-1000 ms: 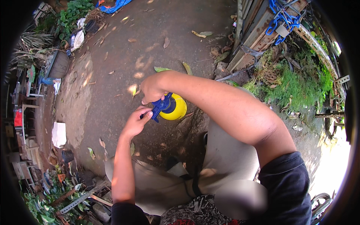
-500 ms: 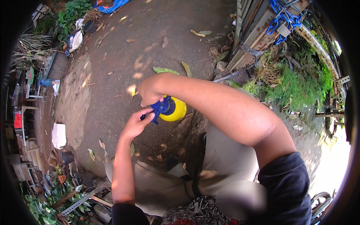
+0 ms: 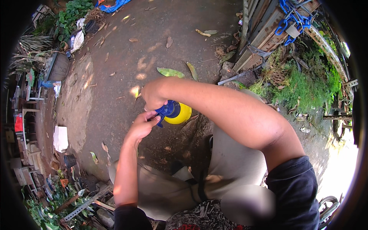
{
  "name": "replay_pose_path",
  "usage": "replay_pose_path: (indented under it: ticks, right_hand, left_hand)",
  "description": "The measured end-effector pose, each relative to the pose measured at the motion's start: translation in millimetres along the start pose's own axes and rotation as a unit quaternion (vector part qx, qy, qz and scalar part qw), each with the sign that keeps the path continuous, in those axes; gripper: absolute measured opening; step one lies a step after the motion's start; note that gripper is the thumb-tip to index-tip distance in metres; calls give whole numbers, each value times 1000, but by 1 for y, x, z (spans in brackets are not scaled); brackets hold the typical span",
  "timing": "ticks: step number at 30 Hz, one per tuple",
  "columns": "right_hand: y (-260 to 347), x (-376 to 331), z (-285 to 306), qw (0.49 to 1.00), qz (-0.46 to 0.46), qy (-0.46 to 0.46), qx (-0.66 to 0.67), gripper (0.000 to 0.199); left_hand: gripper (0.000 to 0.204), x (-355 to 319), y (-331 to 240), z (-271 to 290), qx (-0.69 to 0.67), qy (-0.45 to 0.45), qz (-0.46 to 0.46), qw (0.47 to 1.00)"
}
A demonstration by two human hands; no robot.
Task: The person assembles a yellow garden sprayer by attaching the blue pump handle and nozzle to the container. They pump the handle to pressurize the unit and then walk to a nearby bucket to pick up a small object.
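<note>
A yellow spray bottle (image 3: 181,115) with a blue spray head (image 3: 165,110) is held in front of me, low over the ground. My left hand (image 3: 142,125) pinches the blue part at its left side, thumb and forefinger on it. From above and beyond, my right hand (image 3: 154,94) reaches around with the wrist bent and its fingers curled on the blue head. Most of the right fingertips are hidden behind the back of that hand. My right forearm crosses over the bottle's far side.
Dry leaves (image 3: 170,72) lie scattered on the dirt ground. At the upper right stands a metal gate panel (image 3: 264,38) with a blue chain (image 3: 293,23), beside green plants (image 3: 306,90). A white block (image 3: 60,138) and a planter (image 3: 58,68) stand to the left.
The thumb and fingers of my left hand have shifted slightly up and closer together on the blue part. My right hand stays nearly where it was, and the bottle has barely moved.
</note>
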State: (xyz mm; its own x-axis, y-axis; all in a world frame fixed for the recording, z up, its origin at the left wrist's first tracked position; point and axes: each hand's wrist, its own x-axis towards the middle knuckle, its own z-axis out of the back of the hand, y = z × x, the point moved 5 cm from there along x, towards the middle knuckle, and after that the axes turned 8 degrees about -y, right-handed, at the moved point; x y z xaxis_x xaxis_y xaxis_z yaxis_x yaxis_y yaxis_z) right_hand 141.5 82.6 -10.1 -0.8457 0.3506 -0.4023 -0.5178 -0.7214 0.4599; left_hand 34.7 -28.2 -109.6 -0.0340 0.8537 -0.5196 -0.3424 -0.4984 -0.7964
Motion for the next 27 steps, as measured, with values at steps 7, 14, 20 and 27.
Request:
replay_pose_path:
  ticks: [7,14,20,27]
  right_hand:
    - [2,-14,4,998,1,-64,-2,39]
    - [-8,-12,8,998,-6,-57,-10,31]
    - [-8,-13,13,998,-27,-49,11,28]
    - [-9,4,3,998,-34,-43,21,31]
  left_hand:
    - [29,-4,-12,-14,0,-46,25,999]
    - [31,1,-12,-24,-27,-66,-54,996]
    - [37,-4,-20,-13,5,-36,-41,998]
    - [38,-7,-17,-9,-15,2,37,999]
